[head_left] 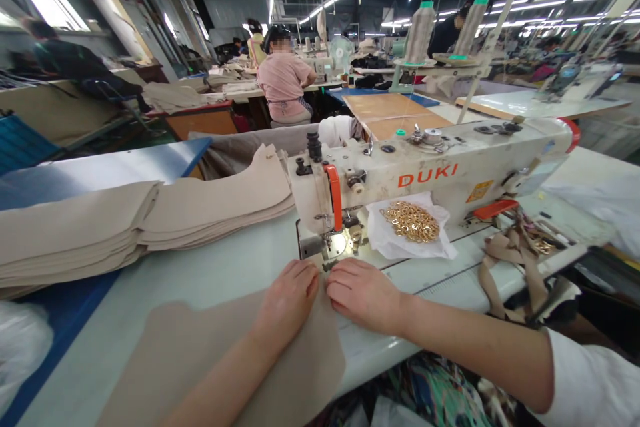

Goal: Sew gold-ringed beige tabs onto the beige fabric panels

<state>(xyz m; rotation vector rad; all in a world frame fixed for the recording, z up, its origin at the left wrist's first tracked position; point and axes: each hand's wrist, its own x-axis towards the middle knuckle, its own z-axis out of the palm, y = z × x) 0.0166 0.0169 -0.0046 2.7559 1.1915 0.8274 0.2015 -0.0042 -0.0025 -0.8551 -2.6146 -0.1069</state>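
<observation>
A beige fabric panel (225, 333) lies across the sewing machine's bed, its narrow top end reaching up to the presser foot (336, 243). My left hand (290, 300) is closed on this end, thumb and fingers pinched together at the cloth. Close beside it, my right hand (363, 293) has its fingers curled and pressed at the panel's right edge, just in front of the needle area. What lies under the right fingertips is hidden. The white sewing machine (430, 160), marked DUKI, stands directly beyond both hands with its small lamp lit.
Gold-coloured metal rings (413, 220) lie on white paper (377, 233) against the machine. Stacked beige panels (215, 207) extend to the left. Beige straps (525, 267) hang at the right. Thread cones (420, 33) stand behind, and a person in pink (284, 77) sits farther off.
</observation>
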